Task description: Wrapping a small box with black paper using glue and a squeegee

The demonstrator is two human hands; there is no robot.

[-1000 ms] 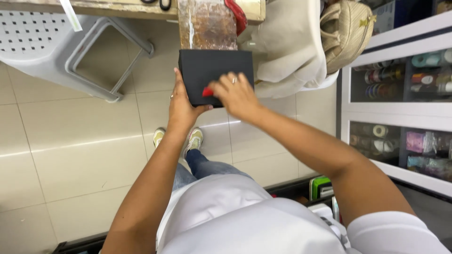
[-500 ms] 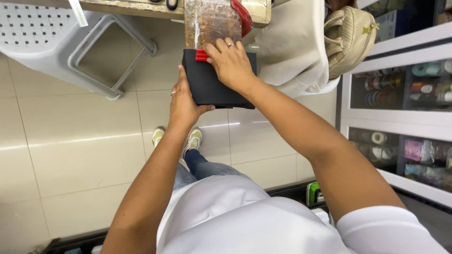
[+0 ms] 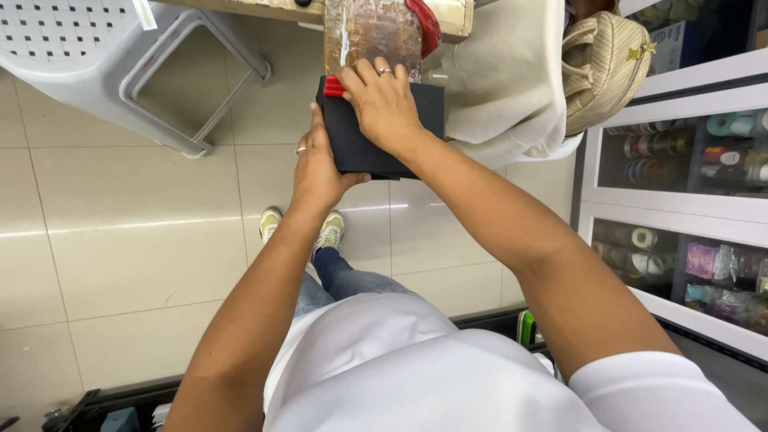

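A flat black box (image 3: 359, 146) is held out in front of me, above the tiled floor. My left hand (image 3: 318, 166) grips its left and lower edge from underneath, a ring on one finger. My right hand (image 3: 382, 102) lies flat on top of the box, fingers reaching to its far left corner, where the red-nailed fingertips press on a small red piece (image 3: 333, 86). That hand also wears a ring. The box's far edge meets a brown patterned sheet (image 3: 372, 32) lying on the counter edge.
A grey plastic stool (image 3: 96, 56) stands at the upper left. A white cloth (image 3: 500, 80) and a beige woven handbag (image 3: 604, 64) hang to the right. Glass-fronted white shelves (image 3: 680, 160) hold ribbon rolls. My feet (image 3: 302, 226) stand on beige floor tiles.
My right hand slid from the box's near edge up over its top to the far left corner. The box rose towards the counter edge.
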